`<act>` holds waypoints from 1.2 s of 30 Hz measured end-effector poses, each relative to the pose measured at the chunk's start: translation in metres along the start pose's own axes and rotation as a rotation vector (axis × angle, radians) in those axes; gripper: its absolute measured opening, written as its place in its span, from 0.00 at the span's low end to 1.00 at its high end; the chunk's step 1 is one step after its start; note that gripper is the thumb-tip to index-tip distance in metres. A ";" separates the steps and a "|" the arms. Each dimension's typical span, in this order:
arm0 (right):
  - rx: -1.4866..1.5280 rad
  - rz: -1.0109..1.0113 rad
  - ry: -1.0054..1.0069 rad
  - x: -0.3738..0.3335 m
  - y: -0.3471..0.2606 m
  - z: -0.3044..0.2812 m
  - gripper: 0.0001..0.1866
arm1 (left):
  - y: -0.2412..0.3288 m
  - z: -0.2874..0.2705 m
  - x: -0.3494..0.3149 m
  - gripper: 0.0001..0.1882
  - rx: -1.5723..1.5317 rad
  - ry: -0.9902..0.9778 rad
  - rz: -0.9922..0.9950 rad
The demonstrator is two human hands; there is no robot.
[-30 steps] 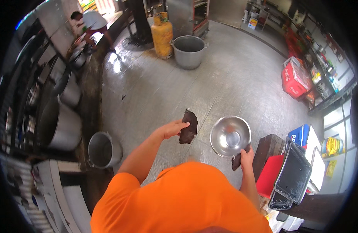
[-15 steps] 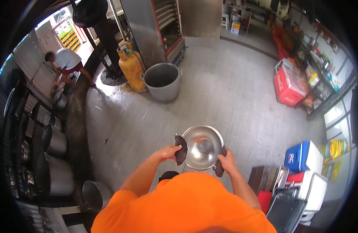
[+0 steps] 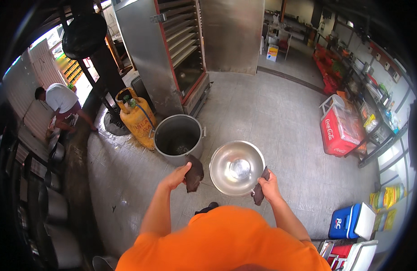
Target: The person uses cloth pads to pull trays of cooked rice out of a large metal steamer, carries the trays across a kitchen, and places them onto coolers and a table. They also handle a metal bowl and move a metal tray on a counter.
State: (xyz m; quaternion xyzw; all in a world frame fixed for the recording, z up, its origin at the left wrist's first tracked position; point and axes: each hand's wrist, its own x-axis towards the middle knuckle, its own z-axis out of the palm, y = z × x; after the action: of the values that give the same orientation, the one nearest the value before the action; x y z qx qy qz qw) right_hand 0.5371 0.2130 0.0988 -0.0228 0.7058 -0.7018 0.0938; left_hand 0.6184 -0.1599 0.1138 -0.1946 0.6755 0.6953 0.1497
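A wide, shiny metal bowl (image 3: 237,165) hangs in front of me above the floor, its hollow side up and nothing visible inside. My right hand (image 3: 270,186) grips its right edge through a dark brown cloth (image 3: 258,195). To the left, my left hand (image 3: 174,176) is closed on another dark brown cloth (image 3: 195,174), apart from the bowl. Just beyond that cloth stands a big grey metal pot (image 3: 172,159) with side handles. The cloth overlaps the pot's near side in the picture; whether they touch, I cannot tell.
A yellow gas cylinder (image 3: 137,119) and a tall steel rack cabinet (image 3: 147,54) stand behind the pot. At far left a person (image 3: 61,99) bends down near a row of large pots (image 3: 55,205). To the right are a red crate (image 3: 337,133) and blue cooler (image 3: 344,222).
My left hand with its cloth has come away from the bowl's left side, leaving the right hand on it. The view has moved forward, bringing the large pot close to the bowl.
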 end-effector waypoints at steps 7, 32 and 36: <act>0.137 -0.015 -0.032 0.172 -0.040 0.004 0.16 | 0.112 0.029 0.188 0.31 0.093 -0.040 0.118; 0.090 0.529 -0.352 0.800 0.015 0.000 0.21 | 0.246 -0.056 0.705 0.26 -0.179 0.413 0.188; 0.299 0.841 -0.170 0.819 0.082 -0.029 0.22 | 0.248 -0.121 0.792 0.25 -0.184 0.457 0.037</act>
State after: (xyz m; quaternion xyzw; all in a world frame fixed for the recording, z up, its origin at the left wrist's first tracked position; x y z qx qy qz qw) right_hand -0.2629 0.1081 -0.0654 0.2223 0.5345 -0.6924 0.4307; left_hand -0.1862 -0.3348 -0.0436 -0.3473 0.6290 0.6944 -0.0383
